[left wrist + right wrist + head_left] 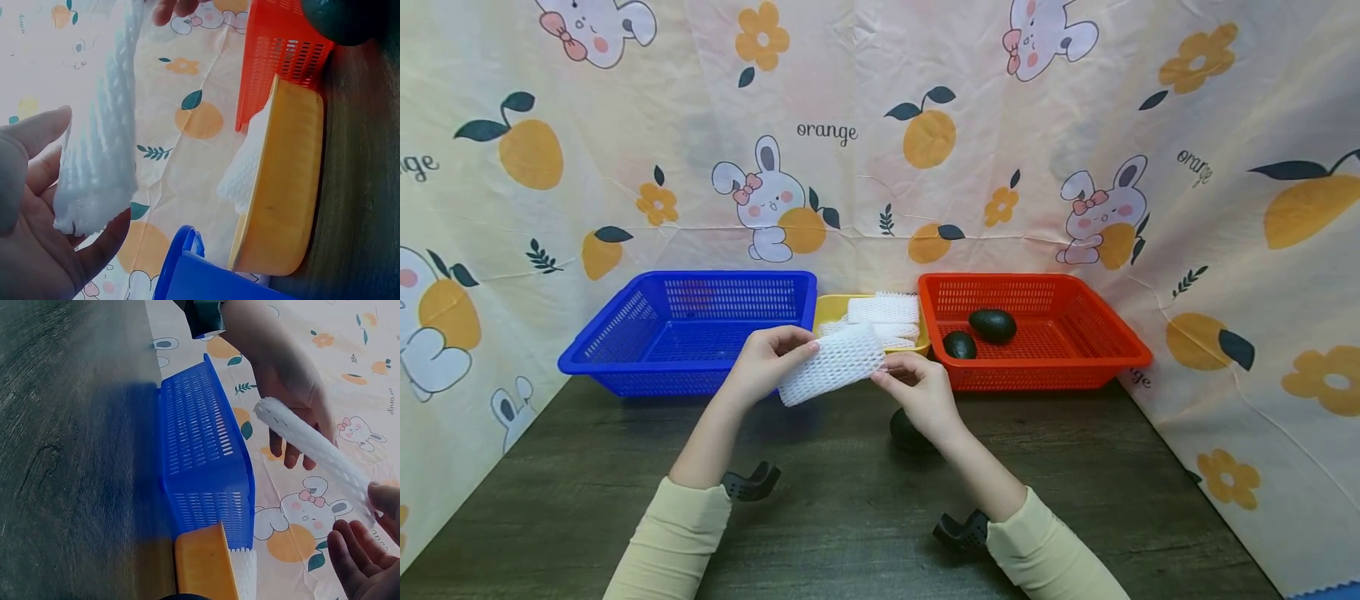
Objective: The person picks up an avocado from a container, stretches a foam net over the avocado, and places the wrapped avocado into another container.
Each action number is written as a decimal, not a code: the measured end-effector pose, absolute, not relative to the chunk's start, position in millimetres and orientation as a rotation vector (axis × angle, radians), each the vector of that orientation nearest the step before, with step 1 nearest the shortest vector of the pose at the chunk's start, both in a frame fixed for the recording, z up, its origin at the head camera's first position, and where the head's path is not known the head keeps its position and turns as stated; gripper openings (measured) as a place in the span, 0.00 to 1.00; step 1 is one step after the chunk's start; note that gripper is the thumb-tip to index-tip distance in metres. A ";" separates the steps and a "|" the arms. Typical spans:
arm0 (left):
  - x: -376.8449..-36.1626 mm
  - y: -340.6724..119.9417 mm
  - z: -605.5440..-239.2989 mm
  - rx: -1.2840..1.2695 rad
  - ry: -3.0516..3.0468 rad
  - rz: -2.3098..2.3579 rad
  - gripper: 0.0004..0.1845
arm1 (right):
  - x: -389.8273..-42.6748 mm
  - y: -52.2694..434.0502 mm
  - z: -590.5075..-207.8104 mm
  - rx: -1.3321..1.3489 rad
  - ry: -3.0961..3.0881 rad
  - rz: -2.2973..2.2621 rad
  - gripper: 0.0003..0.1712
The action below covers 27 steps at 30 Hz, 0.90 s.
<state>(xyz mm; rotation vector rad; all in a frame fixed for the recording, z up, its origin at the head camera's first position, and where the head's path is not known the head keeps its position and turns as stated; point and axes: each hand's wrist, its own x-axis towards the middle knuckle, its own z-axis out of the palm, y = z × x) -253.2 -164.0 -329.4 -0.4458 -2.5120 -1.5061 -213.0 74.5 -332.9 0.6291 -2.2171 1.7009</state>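
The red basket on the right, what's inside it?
Two dark avocados lie inside the red basket, side by side near its left end. Its near wall hides a strip of the floor, so anything lying flat there cannot be seen.

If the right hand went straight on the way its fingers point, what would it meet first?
Probably the yellow tray holding white foam nets. The right hand, pinching the foam net, points up and away toward it; depth is unclear.

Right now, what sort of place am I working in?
Probably a staged tabletop fruit-packing booth: cartoon orange-and-rabbit cloth backdrop, dark wood-grain table, red plastic mesh basket holding avocados, yellow tray of white foam nets.
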 end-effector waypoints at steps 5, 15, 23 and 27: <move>-258.2 -162.8 -338.3 -0.520 -2.550 -1.423 0.20 | -213.0 72.6 -332.2 0.558 -2.177 1.773 0.08; -251.2 -155.5 -334.0 -0.648 -2.584 -1.200 0.35 | -213.8 67.5 -330.0 0.544 -2.118 1.806 0.09; -253.1 -153.4 -337.7 -0.705 -2.587 -1.139 0.30 | -212.7 64.8 -328.6 0.564 -2.122 1.790 0.10; -253.7 -155.2 -338.2 -0.717 -2.558 -1.185 0.24 | -213.9 66.7 -329.8 0.603 -2.134 1.761 0.13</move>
